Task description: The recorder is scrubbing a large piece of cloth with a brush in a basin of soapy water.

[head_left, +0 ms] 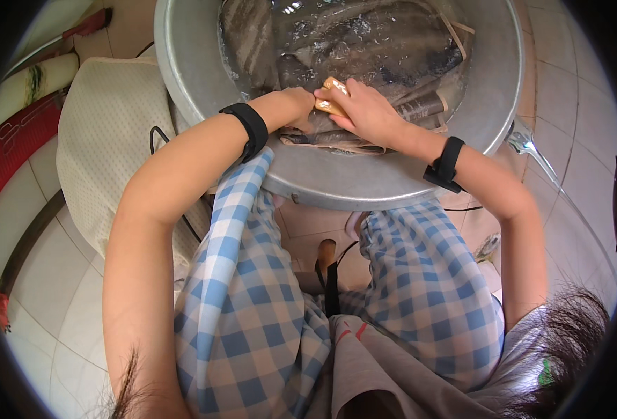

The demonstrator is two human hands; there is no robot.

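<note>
A wide metal basin [385,188] sits in front of my knees with water in it. Soaked dark grey-brown cloth [371,42] with pale edging fills much of the basin, partly under water. In my right hand [375,115] is a wet, shiny yellow-orange bar that looks like soap [333,96], held over the cloth near the basin's close side. My left hand [291,108] is right beside the bar, its fingers curled down onto a fold of the cloth. The left fingertips are partly hidden.
A cream dotted fabric [116,150] drapes over something left of the basin. Farther left are a red object [18,150] and a dark curved bar [25,244]. A clear, shiny item [521,138] touches the basin's right side. A wooden handle [327,251] stands between my legs.
</note>
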